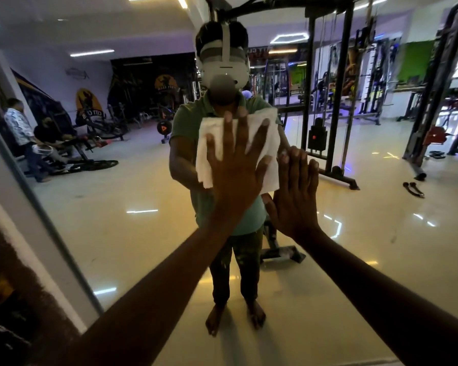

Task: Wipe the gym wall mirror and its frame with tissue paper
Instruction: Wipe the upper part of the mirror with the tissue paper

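The one camera sat on my head, facing straight into the wall mirror (354, 233) from close range, about an arm's reach off. Its wide lens looked forward and slightly down along both my forearms. The mirror frame (37, 212) slanted down the left edge, and the gym showed only as reflection.

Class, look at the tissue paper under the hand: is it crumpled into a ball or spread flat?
Spread flat: the tissue paper lies as a wide sheet under the left hand.
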A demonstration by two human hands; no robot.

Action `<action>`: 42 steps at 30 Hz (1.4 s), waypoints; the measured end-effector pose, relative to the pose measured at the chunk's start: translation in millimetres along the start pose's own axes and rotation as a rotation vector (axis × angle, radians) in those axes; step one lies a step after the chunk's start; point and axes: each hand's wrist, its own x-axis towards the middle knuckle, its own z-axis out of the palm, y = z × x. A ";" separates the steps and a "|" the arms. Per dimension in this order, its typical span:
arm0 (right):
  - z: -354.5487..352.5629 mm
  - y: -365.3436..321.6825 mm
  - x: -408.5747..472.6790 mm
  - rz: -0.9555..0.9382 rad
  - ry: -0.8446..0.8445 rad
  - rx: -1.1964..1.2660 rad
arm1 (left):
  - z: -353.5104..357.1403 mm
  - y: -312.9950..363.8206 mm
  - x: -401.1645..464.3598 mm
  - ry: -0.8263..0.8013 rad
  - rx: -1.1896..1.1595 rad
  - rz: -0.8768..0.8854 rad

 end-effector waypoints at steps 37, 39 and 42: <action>-31.4 34.7 22.9 0.116 0.071 0.003 | -7.5 39.7 81.8 0.030 0.065 0.158; -36.2 42.2 41.1 0.100 0.098 -0.021 | -20.8 1.2 85.3 0.075 0.115 0.089; -38.3 56.1 49.7 0.051 0.091 -0.043 | -36.3 -60.9 67.3 0.139 0.162 -0.174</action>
